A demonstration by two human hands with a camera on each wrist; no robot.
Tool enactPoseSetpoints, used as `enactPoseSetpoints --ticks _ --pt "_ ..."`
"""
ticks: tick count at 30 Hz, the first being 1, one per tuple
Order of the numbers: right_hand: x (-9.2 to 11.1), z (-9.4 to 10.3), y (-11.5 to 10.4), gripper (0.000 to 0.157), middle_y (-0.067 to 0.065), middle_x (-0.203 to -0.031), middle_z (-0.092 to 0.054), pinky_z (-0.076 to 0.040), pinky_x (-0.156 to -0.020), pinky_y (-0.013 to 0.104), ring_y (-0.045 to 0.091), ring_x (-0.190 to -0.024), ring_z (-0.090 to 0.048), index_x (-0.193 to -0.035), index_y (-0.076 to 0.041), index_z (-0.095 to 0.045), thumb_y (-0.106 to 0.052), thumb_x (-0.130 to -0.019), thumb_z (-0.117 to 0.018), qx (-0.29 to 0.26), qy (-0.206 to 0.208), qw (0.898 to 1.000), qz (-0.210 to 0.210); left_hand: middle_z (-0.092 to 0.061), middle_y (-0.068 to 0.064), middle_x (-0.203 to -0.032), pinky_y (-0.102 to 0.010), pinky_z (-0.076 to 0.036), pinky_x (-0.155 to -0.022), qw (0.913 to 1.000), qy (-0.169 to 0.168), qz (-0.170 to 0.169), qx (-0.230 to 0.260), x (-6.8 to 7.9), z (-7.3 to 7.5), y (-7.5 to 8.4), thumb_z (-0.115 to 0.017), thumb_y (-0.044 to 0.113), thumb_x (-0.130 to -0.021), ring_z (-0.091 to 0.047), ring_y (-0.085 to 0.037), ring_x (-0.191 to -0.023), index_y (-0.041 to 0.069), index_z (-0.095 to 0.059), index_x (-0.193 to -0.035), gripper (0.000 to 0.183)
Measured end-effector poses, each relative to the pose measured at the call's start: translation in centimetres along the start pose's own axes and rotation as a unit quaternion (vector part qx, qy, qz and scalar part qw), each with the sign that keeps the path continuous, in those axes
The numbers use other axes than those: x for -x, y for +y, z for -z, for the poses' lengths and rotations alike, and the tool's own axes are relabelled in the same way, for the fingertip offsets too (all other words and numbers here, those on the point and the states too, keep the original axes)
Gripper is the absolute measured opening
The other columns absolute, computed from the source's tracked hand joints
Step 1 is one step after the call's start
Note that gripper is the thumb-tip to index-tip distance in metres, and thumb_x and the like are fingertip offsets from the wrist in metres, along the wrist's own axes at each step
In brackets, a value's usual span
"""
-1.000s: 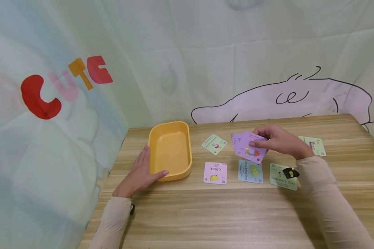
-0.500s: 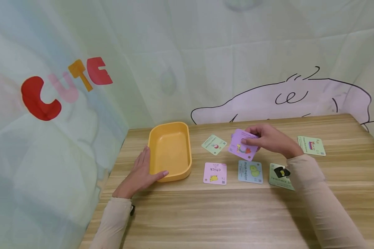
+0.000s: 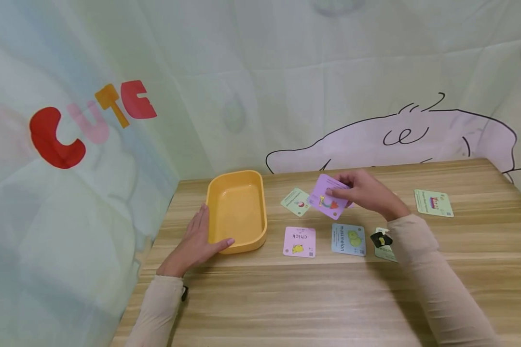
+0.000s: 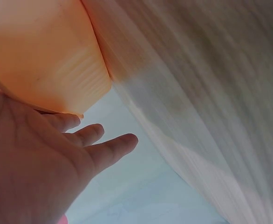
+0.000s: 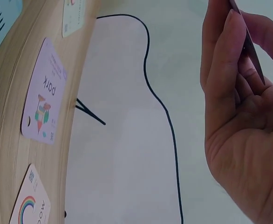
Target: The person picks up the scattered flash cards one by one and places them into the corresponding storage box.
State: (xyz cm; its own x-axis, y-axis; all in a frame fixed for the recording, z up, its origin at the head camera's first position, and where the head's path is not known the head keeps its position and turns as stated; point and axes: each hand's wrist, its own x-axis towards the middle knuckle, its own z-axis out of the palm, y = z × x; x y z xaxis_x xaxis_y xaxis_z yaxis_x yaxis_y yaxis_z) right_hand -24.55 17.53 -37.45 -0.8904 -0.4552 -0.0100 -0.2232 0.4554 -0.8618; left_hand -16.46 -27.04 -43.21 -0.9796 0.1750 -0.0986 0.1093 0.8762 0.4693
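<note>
My right hand (image 3: pixel 369 193) pinches a purple picture card (image 3: pixel 327 198) between thumb and fingers, above the table. In the right wrist view that card (image 5: pixel 252 49) appears nearly edge-on. Its lower left side overlaps a green card (image 3: pixel 294 200) from the head view. My left hand (image 3: pixel 195 243) lies along the near left corner of a yellow tray (image 3: pixel 265 219), its fingers extended against the outer wall and the thumb at the front rim. The left wrist view has the tray (image 4: pixel 43 56) above the spread fingers of the left hand (image 4: pixel 38 158).
On the wooden table (image 3: pixel 286 299) lie a chick card (image 3: pixel 299 242), a muskmelon card (image 3: pixel 349 239) and a Dragon Boat card (image 3: pixel 434 203). Another green card (image 3: pixel 386 254) is partly hidden by my right wrist. The right wrist view shows a park card (image 5: pixel 43 100) and a rainbow card (image 5: pixel 31 200).
My right hand has carried the purple card leftward, towards the tray, uncovering the Dragon Boat card. The left hand and tray have stayed in place.
</note>
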Motion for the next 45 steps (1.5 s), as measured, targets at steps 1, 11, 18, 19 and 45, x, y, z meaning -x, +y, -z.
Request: enactPoseSetpoints --ticks 1,11,18,19,45 --pt "-0.1 -0.1 -0.1 0.021 0.011 -0.09 -0.072 -0.059 -0.065 0.033 0.02 -0.074 -0.067 -0.103 -0.003 -0.07 -0.023 -0.097 -0.071 0.0 0.0 1.0 0.002 0.009 -0.018 -0.17 -0.062 -0.013 -0.122 1.0 0.001 0.0 0.0 0.0 0.0 0.0 -0.063 0.072 -0.086 0.001 -0.042 -0.155 0.001 0.01 -0.16 0.126" --pt "-1.3 -1.6 -1.5 0.018 0.011 -0.09 -0.073 -0.06 -0.065 0.033 0.023 -0.074 -0.07 -0.103 -0.005 -0.072 -0.021 -0.094 -0.074 -0.019 0.001 1.0 0.003 0.009 -0.018 -0.17 -0.062 -0.012 -0.122 1.0 -0.001 0.002 -0.001 0.1 0.1 0.0 -0.062 0.072 -0.086 0.001 -0.043 -0.155 0.001 0.011 -0.16 0.126" --pt "-1.8 -2.3 -2.0 0.018 0.01 -0.092 -0.074 -0.059 -0.062 0.031 0.023 -0.075 -0.07 -0.104 -0.004 -0.072 -0.019 -0.094 -0.074 -0.02 -0.001 1.0 0.016 0.009 -0.018 -0.17 -0.062 -0.013 -0.122 1.0 0.0 0.002 0.0 0.1 0.1 0.1 -0.062 0.073 -0.086 0.001 -0.043 -0.155 0.001 0.01 -0.16 0.126" --pt "-1.9 -2.4 -2.0 0.018 0.011 -0.091 -0.074 -0.059 -0.062 0.031 0.022 -0.075 -0.07 -0.104 -0.004 -0.072 -0.019 -0.094 -0.074 -0.021 -0.001 1.0 0.02 0.009 -0.018 -0.17 -0.062 -0.013 -0.122 1.0 -0.001 0.003 0.0 0.1 0.1 0.1 -0.062 0.073 -0.086 0.001 -0.043 -0.155 0.0 0.01 -0.16 0.126" --pt "-4.3 -5.5 -4.0 0.018 0.009 -0.089 -0.074 -0.06 -0.065 0.035 0.021 -0.075 -0.07 -0.098 -0.004 -0.071 -0.021 -0.095 -0.074 -0.038 -0.03 0.998 0.042 0.009 -0.017 -0.17 -0.062 -0.013 -0.122 1.0 -0.002 0.005 0.005 0.1 0.2 0.3 -0.063 0.071 -0.086 0.001 -0.042 -0.155 0.001 0.01 -0.161 0.126"
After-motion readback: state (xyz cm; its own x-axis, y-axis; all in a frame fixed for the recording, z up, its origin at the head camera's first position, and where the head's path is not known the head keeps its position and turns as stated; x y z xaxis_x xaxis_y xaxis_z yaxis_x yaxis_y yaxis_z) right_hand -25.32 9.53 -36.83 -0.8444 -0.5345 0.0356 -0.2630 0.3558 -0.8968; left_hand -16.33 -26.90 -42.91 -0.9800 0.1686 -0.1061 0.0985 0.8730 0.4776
